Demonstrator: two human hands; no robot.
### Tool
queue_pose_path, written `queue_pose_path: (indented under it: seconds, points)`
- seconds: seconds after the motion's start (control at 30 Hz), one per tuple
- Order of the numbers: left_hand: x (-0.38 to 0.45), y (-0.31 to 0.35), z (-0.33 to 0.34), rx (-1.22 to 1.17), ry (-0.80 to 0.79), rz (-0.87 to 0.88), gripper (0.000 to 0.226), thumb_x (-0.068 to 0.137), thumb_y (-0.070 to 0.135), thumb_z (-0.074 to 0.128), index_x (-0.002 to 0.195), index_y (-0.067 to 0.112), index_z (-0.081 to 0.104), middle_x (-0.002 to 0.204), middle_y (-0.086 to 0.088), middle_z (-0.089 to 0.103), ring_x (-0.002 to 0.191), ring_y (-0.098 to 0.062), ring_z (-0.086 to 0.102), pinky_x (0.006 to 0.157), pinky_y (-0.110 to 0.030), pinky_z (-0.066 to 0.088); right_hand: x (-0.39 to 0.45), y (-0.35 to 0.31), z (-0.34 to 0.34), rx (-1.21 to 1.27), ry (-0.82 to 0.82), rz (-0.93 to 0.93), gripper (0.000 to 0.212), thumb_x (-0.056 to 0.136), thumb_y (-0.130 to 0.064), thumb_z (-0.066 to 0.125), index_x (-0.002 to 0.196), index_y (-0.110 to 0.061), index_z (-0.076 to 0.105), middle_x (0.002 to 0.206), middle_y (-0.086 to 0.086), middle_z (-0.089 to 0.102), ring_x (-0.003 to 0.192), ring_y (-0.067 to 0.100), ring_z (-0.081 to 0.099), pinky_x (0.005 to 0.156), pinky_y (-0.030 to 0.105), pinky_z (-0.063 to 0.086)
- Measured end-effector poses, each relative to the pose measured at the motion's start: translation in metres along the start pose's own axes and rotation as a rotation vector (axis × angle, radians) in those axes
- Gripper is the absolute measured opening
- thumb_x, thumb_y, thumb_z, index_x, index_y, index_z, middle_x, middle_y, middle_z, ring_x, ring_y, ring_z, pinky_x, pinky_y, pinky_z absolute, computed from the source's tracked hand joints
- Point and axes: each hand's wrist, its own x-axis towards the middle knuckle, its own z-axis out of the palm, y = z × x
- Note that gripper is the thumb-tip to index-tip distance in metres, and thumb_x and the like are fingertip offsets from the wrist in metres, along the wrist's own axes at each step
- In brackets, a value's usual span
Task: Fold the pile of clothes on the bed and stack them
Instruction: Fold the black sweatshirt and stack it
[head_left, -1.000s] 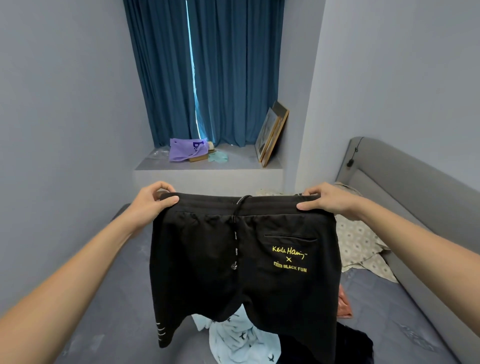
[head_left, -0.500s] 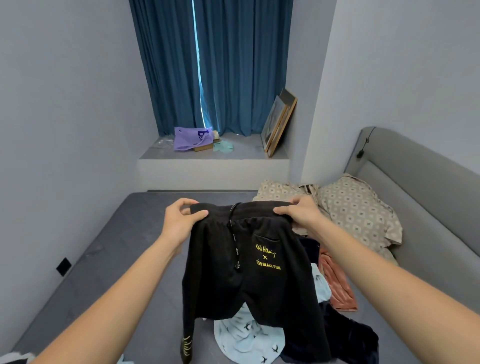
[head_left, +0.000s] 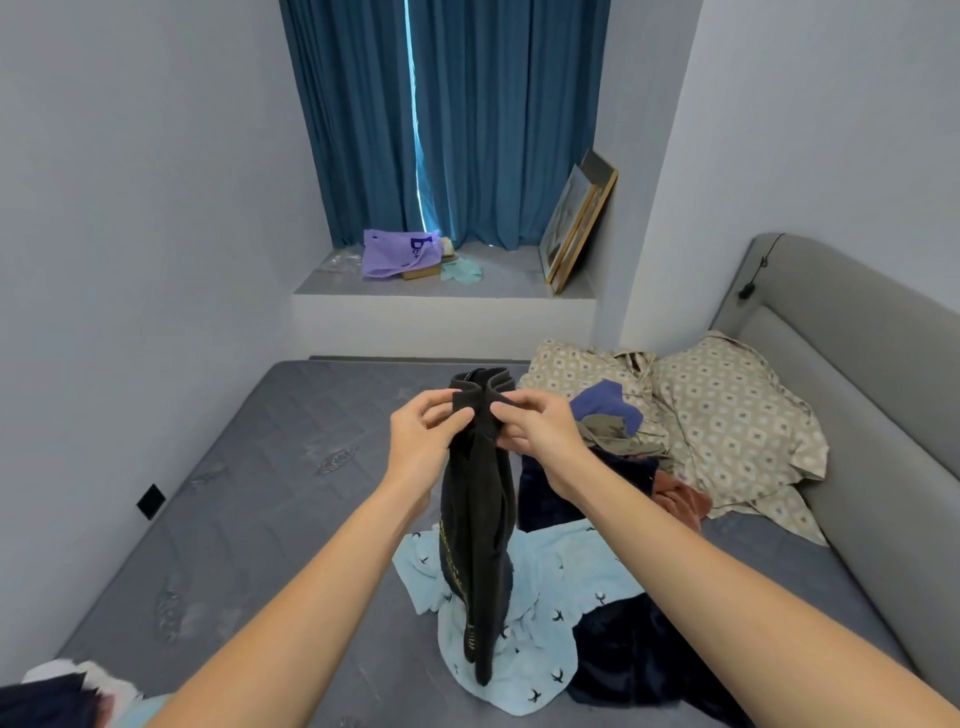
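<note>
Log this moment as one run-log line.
step: halving shorts | left hand: grips waistband | right hand: grips waistband | black shorts: hanging over light blue garment | stack: none visible

curtains (head_left: 467, 119) closed | purple bag (head_left: 393, 254) on ledge | frames (head_left: 576, 221) leaning

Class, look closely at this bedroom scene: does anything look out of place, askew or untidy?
Yes. Unfolded clothes lie in a crumpled heap on the bare mattress, and a picture frame leans tilted against the wall on the window ledge rather than hanging. A purple bag lies slumped there too.
</note>
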Motion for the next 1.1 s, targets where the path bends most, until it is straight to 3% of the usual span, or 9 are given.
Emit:
queue_pose_path:
  seconds: [0.17, 0.37, 0.47, 0.6, 0.77, 0.87, 1.0, 1.03, 1.1]
  points:
    - [-0.004, 0.001, -0.005, 0.083, -0.032, 0.069, 0.023, 0.093, 0.01, 0.076, 0.113, 0.021, 0.075, 0.107, 0.002, 0.08, 0.107, -0.015, 0.074, 0.091, -0.03, 0.058, -0.001, 0.003, -0.001, 0.091, -0.037, 0.051, 0.024, 0.102, 0.001, 0.054, 0.113, -0.004, 0.075, 0.103, 0.018, 0.079, 0.096, 0.031, 0.078, 0.082, 0.036, 0.064]
    - [-0.013, 0.002, -0.002, 0.277, 0.013, 0.16, 0.038, 0.075, 0.032, 0.093, 0.108, 0.034, 0.074, 0.106, 0.016, 0.076, 0.106, -0.003, 0.07, 0.086, -0.022, 0.058, -0.005, 0.008, 0.001, 0.041, -0.074, -0.021, 0.021, 0.099, 0.004, 0.063, 0.106, -0.007, 0.08, 0.104, 0.012, 0.079, 0.1, 0.028, 0.078, 0.083, 0.032, 0.063]
    - [-0.014, 0.001, -0.001, 0.381, 0.038, 0.224, 0.027, 0.082, 0.026, 0.087, 0.103, 0.036, 0.073, 0.101, 0.02, 0.075, 0.102, 0.0, 0.069, 0.079, -0.019, 0.059, -0.009, 0.005, -0.004, 0.063, -0.151, 0.008, 0.032, 0.099, 0.011, 0.058, 0.11, -0.011, 0.079, 0.108, 0.014, 0.079, 0.1, 0.031, 0.078, 0.082, 0.03, 0.063]
    - [-0.013, 0.001, -0.003, 0.371, 0.093, 0.195, 0.02, 0.089, 0.013, 0.074, 0.098, 0.031, 0.075, 0.095, 0.016, 0.076, 0.094, -0.005, 0.071, 0.083, -0.027, 0.059, -0.012, 0.004, -0.015, 0.09, -0.21, 0.007, 0.03, 0.096, 0.013, 0.061, 0.115, -0.005, 0.077, 0.115, 0.018, 0.075, 0.1, 0.036, 0.077, 0.081, 0.032, 0.064]
    - [-0.013, 0.006, -0.009, 0.261, -0.021, 0.18, 0.026, 0.091, 0.001, 0.071, 0.097, 0.026, 0.077, 0.097, 0.007, 0.079, 0.092, -0.007, 0.073, 0.08, -0.017, 0.054, -0.013, 0.006, -0.027, -0.049, 0.025, -0.079, 0.021, 0.087, 0.001, 0.08, 0.103, -0.012, 0.075, 0.099, 0.012, 0.075, 0.086, 0.024, 0.078, 0.07, 0.031, 0.063]
    - [-0.014, 0.015, -0.016, 0.225, -0.138, 0.179, 0.03, 0.092, -0.002, 0.071, 0.096, 0.027, 0.079, 0.102, 0.002, 0.08, 0.098, -0.011, 0.074, 0.085, -0.018, 0.055, -0.009, 0.009, -0.032, -0.19, 0.131, -0.103, 0.049, 0.079, -0.013, 0.09, 0.121, -0.026, 0.068, 0.117, 0.001, 0.064, 0.102, 0.016, 0.067, 0.09, 0.036, 0.06]
    - [-0.017, 0.027, -0.027, 0.142, -0.18, 0.134, 0.029, 0.095, -0.003, 0.067, 0.103, 0.022, 0.08, 0.106, -0.005, 0.08, 0.103, -0.017, 0.075, 0.084, -0.019, 0.056, -0.009, 0.013, -0.042, -0.133, -0.011, 0.077, 0.106, 0.068, -0.036, 0.098, 0.156, -0.033, 0.038, 0.149, -0.003, 0.045, 0.139, 0.02, 0.046, 0.115, 0.041, 0.042]
    - [-0.017, 0.029, -0.03, 0.131, -0.173, 0.12, 0.027, 0.095, -0.004, 0.066, 0.106, 0.018, 0.079, 0.105, -0.006, 0.08, 0.103, -0.019, 0.076, 0.084, -0.019, 0.057, -0.01, 0.014, -0.044, -0.076, -0.085, 0.137, 0.107, 0.067, -0.036, 0.098, 0.157, -0.031, 0.039, 0.151, -0.001, 0.048, 0.14, 0.022, 0.049, 0.117, 0.042, 0.042]
    - [-0.017, 0.032, -0.035, 0.126, -0.152, 0.096, 0.025, 0.096, -0.003, 0.064, 0.11, 0.013, 0.077, 0.104, -0.008, 0.08, 0.101, -0.022, 0.076, 0.083, -0.021, 0.058, -0.013, 0.015, -0.046, -0.054, -0.242, 0.196, 0.087, 0.069, -0.03, 0.097, 0.145, -0.025, 0.054, 0.142, 0.002, 0.064, 0.131, 0.022, 0.062, 0.109, 0.04, 0.051]
